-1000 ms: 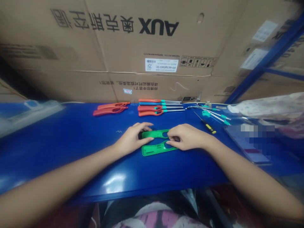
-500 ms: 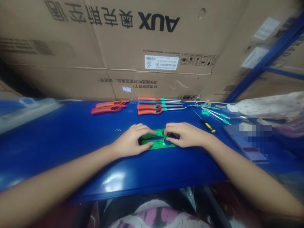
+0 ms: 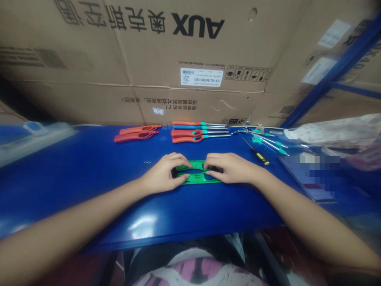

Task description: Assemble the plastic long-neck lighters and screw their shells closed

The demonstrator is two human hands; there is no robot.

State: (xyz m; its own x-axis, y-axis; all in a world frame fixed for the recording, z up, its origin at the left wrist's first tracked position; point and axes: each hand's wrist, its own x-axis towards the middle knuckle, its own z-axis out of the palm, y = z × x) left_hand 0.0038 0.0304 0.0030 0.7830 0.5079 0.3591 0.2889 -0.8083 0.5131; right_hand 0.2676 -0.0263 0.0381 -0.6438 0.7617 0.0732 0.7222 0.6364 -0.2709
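Observation:
Two green lighter shell halves, an upper one (image 3: 197, 164) and a lower one (image 3: 197, 179), lie side by side on the blue table (image 3: 143, 214), a narrow gap between them. At their left ends, my left hand (image 3: 163, 174) holds both, fingers on the far half and thumb on the near one. My right hand (image 3: 235, 169) grips them at the right ends by the trigger openings, its thumb and fingers curled inward. Both palms rest low by the tabletop, and the shells' outer ends are partly hidden by the hands.
Behind are red-orange shell halves (image 3: 135, 137) and several long-nosed lighters (image 3: 186, 139). To the right lie metal tubes with teal ends (image 3: 270, 143), a yellow-black screwdriver (image 3: 260, 157) and a flat screen device (image 3: 309, 184). Small screws (image 3: 147, 162) sit left. A cardboard box (image 3: 160, 59) walls the back.
Both hands keep their hold on the green shell halves. The hands and shells sit very slightly higher in view, and the gap between the halves looks slightly changed.

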